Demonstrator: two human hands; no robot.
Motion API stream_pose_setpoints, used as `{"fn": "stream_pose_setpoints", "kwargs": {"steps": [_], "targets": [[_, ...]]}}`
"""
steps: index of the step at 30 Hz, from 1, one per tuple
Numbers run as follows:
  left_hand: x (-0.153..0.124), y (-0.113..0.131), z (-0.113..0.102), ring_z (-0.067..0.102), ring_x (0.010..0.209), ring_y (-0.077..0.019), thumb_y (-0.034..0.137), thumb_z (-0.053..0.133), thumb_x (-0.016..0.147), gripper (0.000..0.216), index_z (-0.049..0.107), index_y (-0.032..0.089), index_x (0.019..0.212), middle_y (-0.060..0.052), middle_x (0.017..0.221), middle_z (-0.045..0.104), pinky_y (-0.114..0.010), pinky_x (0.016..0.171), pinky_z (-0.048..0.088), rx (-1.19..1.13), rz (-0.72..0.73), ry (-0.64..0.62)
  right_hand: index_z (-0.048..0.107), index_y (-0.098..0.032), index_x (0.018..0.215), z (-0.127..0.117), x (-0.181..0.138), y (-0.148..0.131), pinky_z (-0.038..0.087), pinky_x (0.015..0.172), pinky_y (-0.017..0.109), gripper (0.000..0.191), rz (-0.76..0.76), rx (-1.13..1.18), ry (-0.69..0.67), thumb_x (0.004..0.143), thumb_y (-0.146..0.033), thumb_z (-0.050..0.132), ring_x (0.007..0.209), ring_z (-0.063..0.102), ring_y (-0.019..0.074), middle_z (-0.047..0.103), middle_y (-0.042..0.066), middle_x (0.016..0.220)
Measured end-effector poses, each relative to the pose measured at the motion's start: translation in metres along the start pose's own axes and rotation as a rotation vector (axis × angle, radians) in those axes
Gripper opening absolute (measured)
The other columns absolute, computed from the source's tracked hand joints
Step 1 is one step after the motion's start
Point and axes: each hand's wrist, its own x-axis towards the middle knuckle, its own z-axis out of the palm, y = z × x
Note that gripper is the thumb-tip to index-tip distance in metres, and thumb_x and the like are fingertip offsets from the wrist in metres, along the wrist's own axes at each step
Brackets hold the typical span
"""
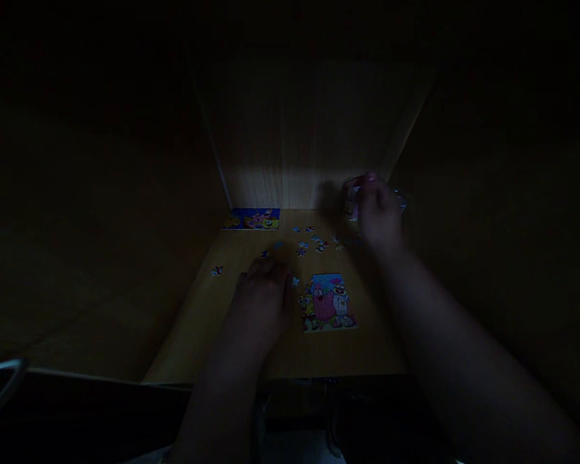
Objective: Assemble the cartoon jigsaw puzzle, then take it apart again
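The scene is very dark. My left hand (263, 290) rests low over the wooden surface with its fingers curled down; whatever is under the fingertips is hidden. A light blue jigsaw piece (295, 281) lies just right of it. Further right is a partly joined jigsaw puzzle (326, 301) with pink, yellow and white cartoon figures. At the back right, my right hand (379, 212) is raised with bent fingers, slightly blurred, beside a small container (351, 203) with a pale, patterned side. What its fingers hold, if anything, I cannot make out.
Several loose jigsaw pieces (320, 245) are scattered behind the puzzle, and one piece (217, 270) lies apart at the left. A blue cartoon picture (252, 219) lies against the back panel (280, 142). Dark side walls enclose the surface. Something clear and shiny (402, 198) shows behind my right hand.
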Motion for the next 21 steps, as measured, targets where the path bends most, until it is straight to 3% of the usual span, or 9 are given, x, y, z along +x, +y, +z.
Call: {"fn": "stream_pose_setpoints", "kwargs": {"steps": [3,6,9,14,17,21], "targets": [[0.003,0.000,0.004,0.069,0.114,-0.0366,0.012,0.061,0.106,0.015,0.075,0.018,0.105,-0.016,0.118,0.076,-0.051,0.099,0.056,0.069,-0.001,-0.050,0.074,-0.021,0.111,-0.017,0.002,0.002,0.054,0.073,0.036,0.079,-0.011,-0.043,0.279,0.117,-0.067,0.010,0.081,0.072,0.0233,0.070,0.008,0.087],[0.005,-0.002,0.008,0.069,0.116,-0.0380,0.015,0.060,0.108,0.018,0.077,0.019,0.107,-0.016,0.119,0.077,-0.053,0.101,0.056,0.091,-0.011,-0.030,0.075,-0.022,0.105,-0.029,0.001,0.000,0.053,0.074,0.038,0.086,-0.063,-0.138,0.420,0.116,-0.067,0.003,0.080,0.071,0.0239,0.066,0.007,0.083],[0.006,-0.005,0.008,0.070,0.117,-0.0362,0.016,0.057,0.110,0.021,0.079,0.020,0.111,-0.015,0.121,0.077,-0.052,0.104,0.056,0.050,-0.009,0.008,0.077,-0.023,0.107,-0.035,0.000,-0.001,0.055,0.077,0.040,0.090,-0.050,-0.207,0.417,0.116,-0.065,-0.002,0.085,0.073,0.0253,0.067,0.008,0.084],[0.003,-0.010,0.001,0.071,0.112,-0.0319,0.008,0.061,0.103,0.022,0.078,0.022,0.108,-0.010,0.115,0.079,-0.048,0.099,0.058,-0.096,0.050,0.056,0.077,-0.019,0.098,-0.039,0.002,0.002,0.056,0.082,0.041,0.087,-0.072,-0.219,0.358,0.118,-0.063,0.006,0.087,0.075,0.0251,0.072,0.009,0.088],[0.001,-0.013,-0.002,0.072,0.110,-0.0305,0.002,0.062,0.098,0.027,0.079,0.023,0.098,-0.007,0.108,0.080,-0.048,0.098,0.057,-0.117,0.107,0.019,0.076,-0.020,0.090,-0.044,0.004,0.003,0.056,0.083,0.042,0.088,-0.085,-0.254,0.438,0.118,-0.063,0.005,0.083,0.075,0.0246,0.073,0.009,0.086],[0.002,-0.015,-0.001,0.074,0.109,-0.0301,0.002,0.062,0.096,0.030,0.081,0.025,0.096,-0.005,0.106,0.082,-0.049,0.100,0.058,-0.105,0.157,-0.039,0.079,-0.022,0.098,-0.052,0.008,0.001,0.056,0.086,0.047,0.099,-0.022,-0.337,0.520,0.115,-0.060,-0.010,0.088,0.077,0.0273,0.074,0.011,0.088]]}}
